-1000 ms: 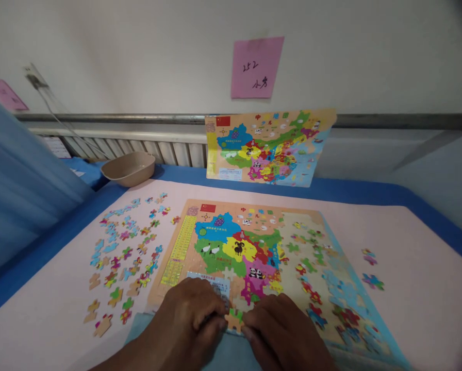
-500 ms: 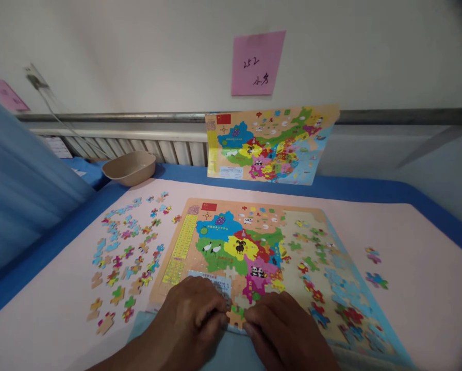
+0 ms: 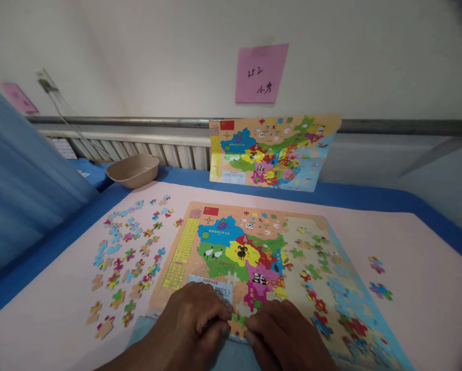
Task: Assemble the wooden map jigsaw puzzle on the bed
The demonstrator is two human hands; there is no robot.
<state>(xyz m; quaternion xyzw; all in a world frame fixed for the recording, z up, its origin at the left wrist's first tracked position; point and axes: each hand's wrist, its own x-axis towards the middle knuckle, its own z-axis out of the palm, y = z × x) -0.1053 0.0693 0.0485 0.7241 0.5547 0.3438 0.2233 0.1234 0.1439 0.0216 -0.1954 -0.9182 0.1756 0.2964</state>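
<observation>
A partly assembled map jigsaw puzzle point(image 3: 211, 263) lies flat in its board before me. At its front edge sits an orange and green puzzle piece point(image 3: 237, 325), between my two hands. My left hand point(image 3: 194, 319) is closed, its thumb and forefinger at the piece's left side. On the other side my right hand point(image 3: 283, 330) has its fingers bent together, with the tips at the right edge. Those fingertips partly hide the piece. Just above it, gaps in the picture show the board's pale base. The right part of the board point(image 3: 298, 288) bears loose pieces in several colours.
Many loose puzzle pieces point(image 3: 128, 257) are spread on the pink table cover point(image 3: 72, 288) to the left, and two lie at right, one a blue-purple piece point(image 3: 380, 291). Behind stand a reference map point(image 3: 269, 154) and a beige bowl point(image 3: 134, 172). A blue curtain point(image 3: 26, 196) hangs at left.
The whole scene sits slightly lower in view, as the camera has tilted a little. Both hands stay at the same puzzle piece, with hardly any shift in their grip.
</observation>
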